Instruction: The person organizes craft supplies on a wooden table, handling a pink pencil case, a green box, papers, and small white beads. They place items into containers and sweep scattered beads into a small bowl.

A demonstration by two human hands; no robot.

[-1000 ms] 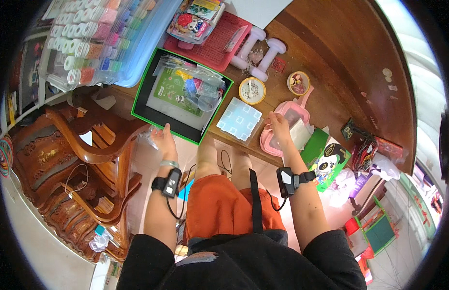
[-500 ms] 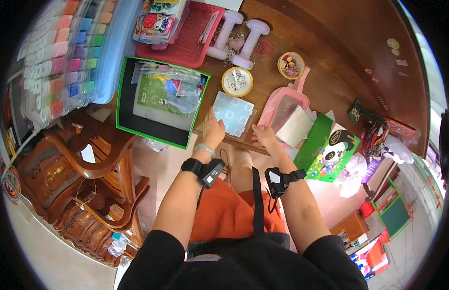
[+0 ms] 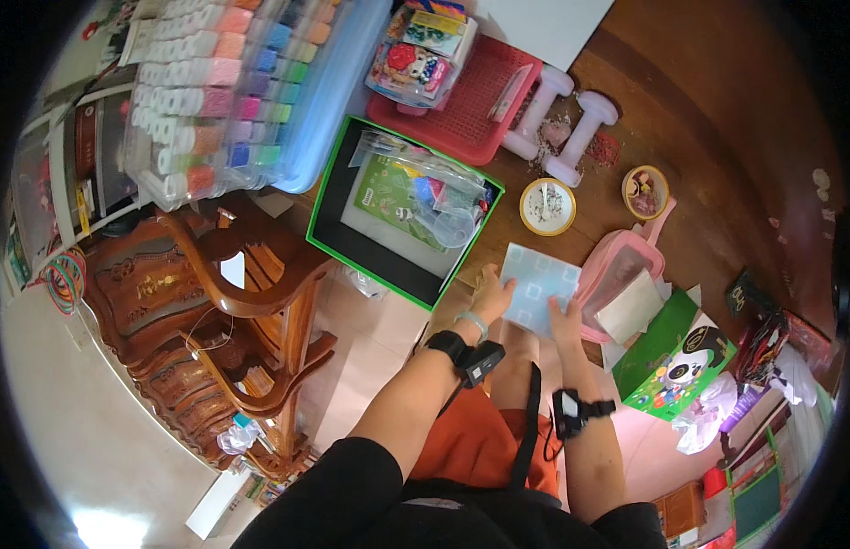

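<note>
A pale blue, translucent square sheet (image 3: 537,274) with small white square outlines is between my hands at the near edge of the table. My left hand (image 3: 490,295) grips its left edge, thumb on top. My right hand (image 3: 564,322) pinches its lower right corner with the thumb on the upper face. The fingers under the sheet are hidden. Just beyond it stands a white bowl with a yellow rim (image 3: 546,207), with a small white utensil and dark specks inside. A pink zip pouch (image 3: 617,261) lies close to the right of the sheet.
A green-edged black box (image 3: 329,224) of bagged supplies stands left. Behind it are a red basket (image 3: 480,137), lilac dumbbells (image 3: 585,133) and a clear rack of coloured bottles (image 3: 233,101). A second bowl (image 3: 645,191) and a green panda box (image 3: 672,366) sit right; a carved chair (image 3: 214,293) is lower left.
The sheet was lying on the table with my right hand apart from it; now both hands hold it, drawn nearer to me. The whole view has shifted, so the surroundings appear further right.
</note>
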